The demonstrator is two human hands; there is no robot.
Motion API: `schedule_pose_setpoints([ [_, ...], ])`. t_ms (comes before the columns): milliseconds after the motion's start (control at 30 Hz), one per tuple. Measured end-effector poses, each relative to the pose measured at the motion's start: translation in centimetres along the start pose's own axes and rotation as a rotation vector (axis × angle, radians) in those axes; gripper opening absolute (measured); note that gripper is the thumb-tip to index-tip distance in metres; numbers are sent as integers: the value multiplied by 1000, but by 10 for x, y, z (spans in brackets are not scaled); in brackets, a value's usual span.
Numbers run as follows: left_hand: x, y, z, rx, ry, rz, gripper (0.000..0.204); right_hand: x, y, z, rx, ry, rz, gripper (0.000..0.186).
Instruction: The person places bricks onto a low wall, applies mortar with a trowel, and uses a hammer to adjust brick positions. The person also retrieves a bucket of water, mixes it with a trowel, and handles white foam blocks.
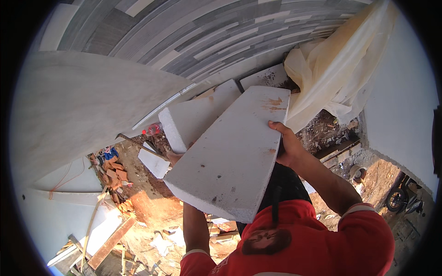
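A large, pale grey-white slab-like building block (230, 147), speckled with pits and brown stains, is held tilted in front of me. My right hand (287, 145) grips its right edge, the thumb lying on the broad upper face and the other fingers hidden beneath. My left hand (174, 158) shows only partly at the block's left edge; the block covers most of it and the wrist. Just beyond, a second similar block (198, 115) lies on the ground by the wall. A small white piece (154, 162) sits beside my left hand.
Another slab (266, 77) lies at the wall's foot, near a translucent plastic sheet (331, 69). A thin curved metal bar (142, 147) and a red-capped bottle (153, 129) are left of the blocks. Broken bricks (115, 175) and planks (112, 243) litter the left; a motorbike (403, 195) stands right.
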State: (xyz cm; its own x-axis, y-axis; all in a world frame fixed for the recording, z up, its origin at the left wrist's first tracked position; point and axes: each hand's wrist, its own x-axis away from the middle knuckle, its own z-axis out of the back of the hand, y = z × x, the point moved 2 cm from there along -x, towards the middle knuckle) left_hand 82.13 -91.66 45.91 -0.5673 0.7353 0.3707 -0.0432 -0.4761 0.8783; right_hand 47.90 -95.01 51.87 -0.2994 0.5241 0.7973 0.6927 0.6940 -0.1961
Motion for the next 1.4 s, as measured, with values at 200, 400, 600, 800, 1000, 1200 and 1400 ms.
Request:
schedule_pose_setpoints([
  [200, 11, 27, -31, -16, -79, -87, 67, 66, -36, -16, 145, -82, 27, 71],
  [400, 2, 42, -37, -101, -185, -142, 68, 145, -30, -23, 53, -41, 241, 52],
  [600, -30, 56, -35, -234, -341, -197, 68, 183, 5, 4, -221, -5, 402, 55],
  [800, -69, 75, -56, -351, -514, -247, 68, 207, 68, 45, -512, 54, 716, 69],
  [1000, -84, 97, -75, -506, -634, -255, 69, 195, 144, 122, -877, 213, 888, 68],
  [1200, -65, 108, -99, -642, -651, -216, 64, 187, 243, 215, -1264, 447, 937, 65],
  [1400, -47, 116, -120, -711, -681, -325, 60, 238, 362, 275, -1519, 755, 1048, 62],
])
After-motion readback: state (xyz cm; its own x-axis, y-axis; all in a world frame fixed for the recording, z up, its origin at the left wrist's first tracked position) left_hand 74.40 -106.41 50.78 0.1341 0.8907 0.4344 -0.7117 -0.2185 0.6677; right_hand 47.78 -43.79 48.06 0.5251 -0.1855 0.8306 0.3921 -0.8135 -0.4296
